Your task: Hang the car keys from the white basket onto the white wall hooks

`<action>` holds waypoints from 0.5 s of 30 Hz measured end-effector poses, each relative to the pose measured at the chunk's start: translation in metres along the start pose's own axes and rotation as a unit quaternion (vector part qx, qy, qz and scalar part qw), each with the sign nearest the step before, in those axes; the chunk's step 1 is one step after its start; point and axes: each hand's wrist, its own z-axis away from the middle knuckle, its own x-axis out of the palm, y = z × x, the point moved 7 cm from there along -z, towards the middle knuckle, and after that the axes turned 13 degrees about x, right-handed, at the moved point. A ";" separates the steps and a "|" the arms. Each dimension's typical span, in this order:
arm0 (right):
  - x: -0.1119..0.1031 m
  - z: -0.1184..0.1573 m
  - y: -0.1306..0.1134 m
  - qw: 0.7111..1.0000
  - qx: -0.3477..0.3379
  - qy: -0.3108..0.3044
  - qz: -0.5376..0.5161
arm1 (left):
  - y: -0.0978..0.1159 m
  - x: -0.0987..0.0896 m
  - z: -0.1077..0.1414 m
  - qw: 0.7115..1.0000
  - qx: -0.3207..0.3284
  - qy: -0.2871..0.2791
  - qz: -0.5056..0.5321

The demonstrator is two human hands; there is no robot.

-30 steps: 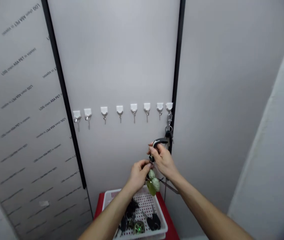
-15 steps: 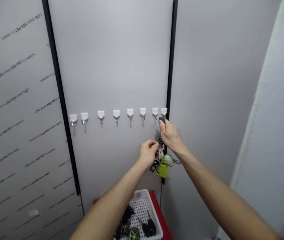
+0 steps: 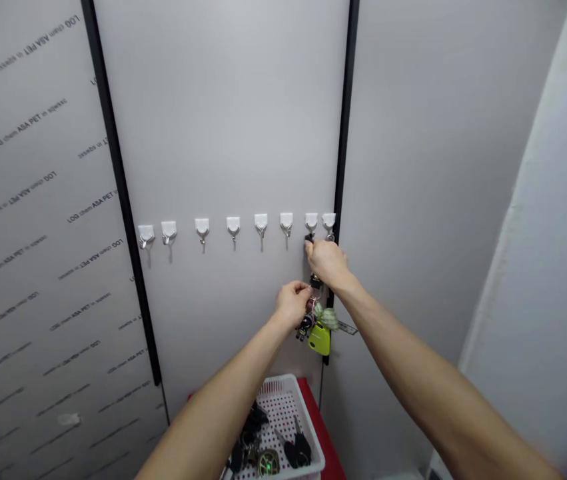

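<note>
My right hand (image 3: 328, 262) is closed on the black upper end of a keychain, at the second hook (image 3: 311, 222) from the right end of the row. Whether the keychain's loop touches that hook is hidden by the fingers. Just below, my left hand (image 3: 293, 303) pinches the same keychain near its metal ring. From the ring dangle a yellow-green tag (image 3: 319, 339), a small dark figure (image 3: 304, 327), a green-and-white checked charm (image 3: 330, 319) and a flat strip (image 3: 347, 328). The rightmost hook (image 3: 329, 220) is just above my right hand.
Several more white hooks (image 3: 233, 225) run leftward along the grey panel. Below stands a white perforated basket (image 3: 283, 387) on a red surface (image 3: 330, 453), with black keys (image 3: 297, 450) and other dark items inside. Black vertical strips (image 3: 346, 113) border the panel.
My right hand has shifted left and slightly down, from the rightmost hook to the second from the right. The keychain and my left hand have moved slightly left with it.
</note>
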 end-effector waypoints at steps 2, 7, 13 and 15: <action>-0.002 0.004 0.002 1.000 -0.002 0.014 -0.002 | -0.001 -0.001 0.002 1.000 0.000 0.000 -0.005; -0.012 0.005 0.007 0.999 0.000 0.049 -0.003 | 0.008 0.003 0.000 0.999 0.024 -0.020 -0.005; -0.005 -0.004 0.001 1.000 0.006 0.002 0.017 | 0.003 0.008 -0.005 0.999 0.022 -0.028 -0.026; 0.002 -0.003 0.000 0.999 0.008 -0.034 0.024 | -0.004 0.007 -0.005 0.999 0.004 -0.028 -0.030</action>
